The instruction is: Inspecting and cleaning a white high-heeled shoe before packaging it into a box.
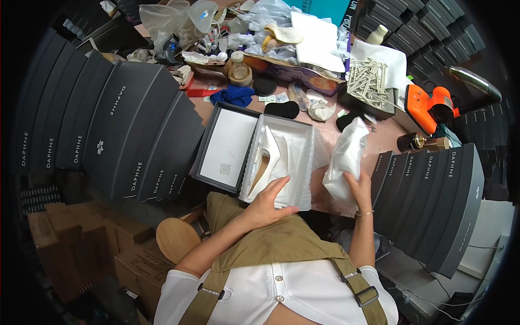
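Left stack: dark boxes (pixel 130 124), pale lettering and emblem. Right stack: dark boxes (pixel 428 189), likewise lettered. Centre: open shoe box (pixel 311 179), white-lined, holding one white shoe (pixel 272 151); lid (pixel 232 130) at left. Person's left hand (pixel 268 205): spread, at the box's near end. Right hand (pixel 357 189): gripping white-wrapped bundle (pixel 346 154), right of box. Far right: dark tray (pixel 362 108), pale rods (pixel 368 78).

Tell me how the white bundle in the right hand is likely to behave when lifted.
The white bundle is probably light for its size, as only the right hand grips it, near one end. Its creased wrap would likely crumple under pressure, but its long shape suggests something firmer inside.
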Tool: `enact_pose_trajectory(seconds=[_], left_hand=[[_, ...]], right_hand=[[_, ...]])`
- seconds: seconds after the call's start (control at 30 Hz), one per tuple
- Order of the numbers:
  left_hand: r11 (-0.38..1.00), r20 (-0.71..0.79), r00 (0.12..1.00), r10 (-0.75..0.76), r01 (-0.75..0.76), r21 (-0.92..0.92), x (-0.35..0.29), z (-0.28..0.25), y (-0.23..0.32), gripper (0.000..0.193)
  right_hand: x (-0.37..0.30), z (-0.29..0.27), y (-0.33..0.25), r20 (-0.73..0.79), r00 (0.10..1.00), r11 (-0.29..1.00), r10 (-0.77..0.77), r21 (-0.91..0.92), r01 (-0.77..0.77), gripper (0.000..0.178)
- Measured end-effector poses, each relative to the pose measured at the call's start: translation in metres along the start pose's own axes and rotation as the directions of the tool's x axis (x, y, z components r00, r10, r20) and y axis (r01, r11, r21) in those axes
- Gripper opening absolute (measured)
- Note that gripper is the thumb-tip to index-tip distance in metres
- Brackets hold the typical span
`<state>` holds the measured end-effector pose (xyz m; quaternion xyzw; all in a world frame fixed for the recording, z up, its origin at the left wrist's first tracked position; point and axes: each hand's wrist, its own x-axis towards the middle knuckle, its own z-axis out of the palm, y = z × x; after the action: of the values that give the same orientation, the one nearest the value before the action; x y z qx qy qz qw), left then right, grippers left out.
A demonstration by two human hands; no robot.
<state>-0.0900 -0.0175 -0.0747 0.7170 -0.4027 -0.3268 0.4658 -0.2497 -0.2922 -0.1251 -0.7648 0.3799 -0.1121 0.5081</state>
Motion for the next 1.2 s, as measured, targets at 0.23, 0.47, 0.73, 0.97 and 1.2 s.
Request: enact_pose_trajectory(seconds=[0.23,0.47,0.73,0.97,1.2], left_hand=[[0.733,-0.174,0.978,-0.117,-0.033,-0.680,0.027,0.033,0.009,0.061],[0.523,-0.317,0.865,-0.388,-0.077,-0.849,-0.003,-0.005,-0.025,0.036],[0.104,-0.038,0.870,-0.492,0.015,-0.995,-0.020,-0.039,-0.083,0.055],[-0.056,0.132,0.978,-0.165,0.124,-0.991,-0.033,-0.072,-0.068,0.051],[0.275,-0.150,0.822,-0.550,0.009,-0.961,-0.019,-0.081,-0.064,0.052]], right_hand=[[-0.036,0.094,-0.091,0.256,0.966,0.783,-0.036,0.608,-0.132,0.043],[0.002,0.078,-0.156,0.131,0.560,0.496,-0.818,-0.332,0.802,0.056],[-0.083,0.158,-0.150,0.498,0.547,0.701,-0.673,0.193,0.687,0.029],[0.009,0.079,-0.185,0.403,0.484,0.315,-0.777,-0.416,0.853,0.045],[0.020,0.095,-0.128,0.444,0.708,0.624,-0.550,-0.345,0.701,0.042]])
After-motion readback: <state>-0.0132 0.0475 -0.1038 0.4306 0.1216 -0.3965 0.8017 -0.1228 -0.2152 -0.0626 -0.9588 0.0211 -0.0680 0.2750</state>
